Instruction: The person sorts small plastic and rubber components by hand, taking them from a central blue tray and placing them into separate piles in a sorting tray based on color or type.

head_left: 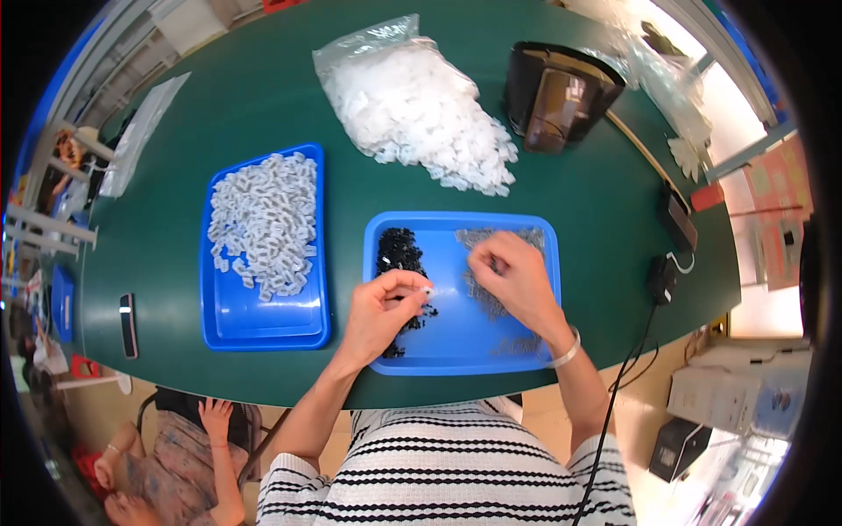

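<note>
My left hand pinches a small white plastic piece between thumb and forefinger. It hovers over the left side of a light blue tray, beside a heap of small black parts. Above the tray's right side is my right hand, its fingertips drawn together over a spread of thin grey parts. Whether those fingers hold a part is too small to tell. More grey parts lie near the tray's front right corner, below my right wrist.
To the left, a darker blue tray holds many pale, clear-looking pieces. White pieces spill from a plastic bag at the back. A dark bin stands behind right. Cables run along the right edge; another person sits at lower left.
</note>
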`<state>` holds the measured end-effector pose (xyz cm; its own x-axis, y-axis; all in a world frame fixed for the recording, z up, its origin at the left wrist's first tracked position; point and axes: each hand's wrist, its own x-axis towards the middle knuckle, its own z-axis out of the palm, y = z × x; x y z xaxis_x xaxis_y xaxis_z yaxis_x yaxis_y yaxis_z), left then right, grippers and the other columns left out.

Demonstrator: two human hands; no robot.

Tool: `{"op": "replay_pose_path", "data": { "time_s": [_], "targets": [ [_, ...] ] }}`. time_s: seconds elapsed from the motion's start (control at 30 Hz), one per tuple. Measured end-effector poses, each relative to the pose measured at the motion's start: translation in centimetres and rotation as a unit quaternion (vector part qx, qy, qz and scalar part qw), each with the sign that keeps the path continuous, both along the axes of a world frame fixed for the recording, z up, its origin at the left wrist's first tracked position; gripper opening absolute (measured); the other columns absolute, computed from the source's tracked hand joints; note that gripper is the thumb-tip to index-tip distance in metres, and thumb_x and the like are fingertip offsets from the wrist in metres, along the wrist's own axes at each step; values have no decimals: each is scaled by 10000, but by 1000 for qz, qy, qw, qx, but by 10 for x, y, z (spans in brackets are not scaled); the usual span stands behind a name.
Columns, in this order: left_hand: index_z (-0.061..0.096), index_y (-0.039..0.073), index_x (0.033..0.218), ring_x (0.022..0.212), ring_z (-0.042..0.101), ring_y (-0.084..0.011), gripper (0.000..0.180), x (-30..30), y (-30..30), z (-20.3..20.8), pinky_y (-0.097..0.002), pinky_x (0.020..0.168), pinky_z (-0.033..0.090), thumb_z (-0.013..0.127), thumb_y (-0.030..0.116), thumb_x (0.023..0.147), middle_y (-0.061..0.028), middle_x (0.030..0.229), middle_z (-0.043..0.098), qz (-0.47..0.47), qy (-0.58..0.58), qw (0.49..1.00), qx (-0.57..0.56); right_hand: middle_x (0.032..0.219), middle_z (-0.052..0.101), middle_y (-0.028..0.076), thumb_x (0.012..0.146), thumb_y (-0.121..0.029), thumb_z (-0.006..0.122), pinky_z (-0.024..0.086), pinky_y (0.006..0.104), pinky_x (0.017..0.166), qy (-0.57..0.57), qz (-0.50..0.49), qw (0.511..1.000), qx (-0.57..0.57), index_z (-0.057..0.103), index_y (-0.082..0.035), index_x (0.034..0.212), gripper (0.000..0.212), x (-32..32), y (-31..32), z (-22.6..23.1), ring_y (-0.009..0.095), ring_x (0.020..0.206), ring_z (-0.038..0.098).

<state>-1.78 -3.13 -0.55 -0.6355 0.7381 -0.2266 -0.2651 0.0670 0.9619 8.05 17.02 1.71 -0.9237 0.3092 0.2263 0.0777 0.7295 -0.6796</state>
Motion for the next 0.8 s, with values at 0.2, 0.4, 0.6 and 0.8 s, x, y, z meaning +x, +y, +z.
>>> {"op": "replay_pose_path", "data": {
  "time_s": [0.2,0.4,0.6,0.8],
  "targets": [
    [616,3,1027,850,653,-130,119,18,21,7,-250,738,541,597,48,918,-76,959,658,-65,-85,993,56,772,652,52,871,3,618,461,217,570,-3,-77,894,-441,629,-6,929,60,52,-17,8,117,646,608],
    [564,-16,1023,767,648,-117,134,16,33,8,-239,656,524,583,-3,891,-65,832,647,-44,-53,993,97,862,686,155,879,39,593,554,266,670,53,-79,842,-530,587,20,974,97,50,-16,7,178,757,675],
    [627,-18,1062,822,657,-108,175,7,26,15,-236,673,532,607,7,889,-78,912,674,-34,-30,999,21,886,670,96,876,50,612,548,240,726,4,-45,881,-471,584,34,963,92,29,-17,9,133,796,664],
    [637,-16,1048,820,657,-112,168,12,31,13,-229,698,535,614,8,883,-67,905,668,-29,-15,999,19,870,677,59,868,28,628,546,247,715,-38,-7,925,-378,632,7,939,74,35,-19,6,125,799,662]
  ]
}}
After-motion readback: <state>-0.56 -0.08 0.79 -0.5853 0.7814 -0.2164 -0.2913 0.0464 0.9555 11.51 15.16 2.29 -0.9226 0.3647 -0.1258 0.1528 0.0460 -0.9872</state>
